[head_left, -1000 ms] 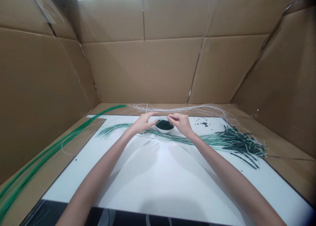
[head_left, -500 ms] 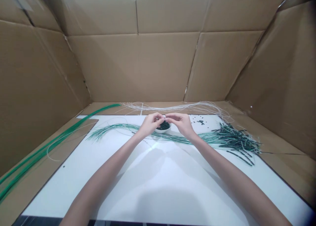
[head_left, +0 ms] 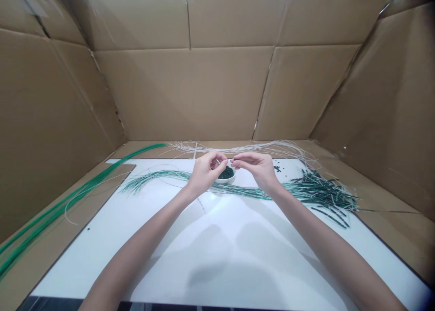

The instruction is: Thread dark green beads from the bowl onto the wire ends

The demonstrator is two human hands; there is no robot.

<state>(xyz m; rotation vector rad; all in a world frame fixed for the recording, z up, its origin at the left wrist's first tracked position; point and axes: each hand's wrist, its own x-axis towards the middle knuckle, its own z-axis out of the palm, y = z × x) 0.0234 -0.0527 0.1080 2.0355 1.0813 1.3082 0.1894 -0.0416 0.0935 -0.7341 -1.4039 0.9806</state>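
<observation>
We see many dark-ended strings point(head_left: 326, 191) piled at right, with beads point(head_left: 226, 172) left in the bowl point(head_left: 226, 181) beside our left hand point(head_left: 206, 169) and right hand point(head_left: 258, 169), fingers pinched narrow (on what, we cannot tell)

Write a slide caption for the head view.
Left hand and right hand, close together at a white bowl of dark beads.

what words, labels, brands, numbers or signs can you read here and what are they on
None: no readable text shows anywhere in the view.
The brown cardboard walls show creases and seams, but no lettering.
The white round bowl and the flat white tabletop show no visible printing.
</observation>
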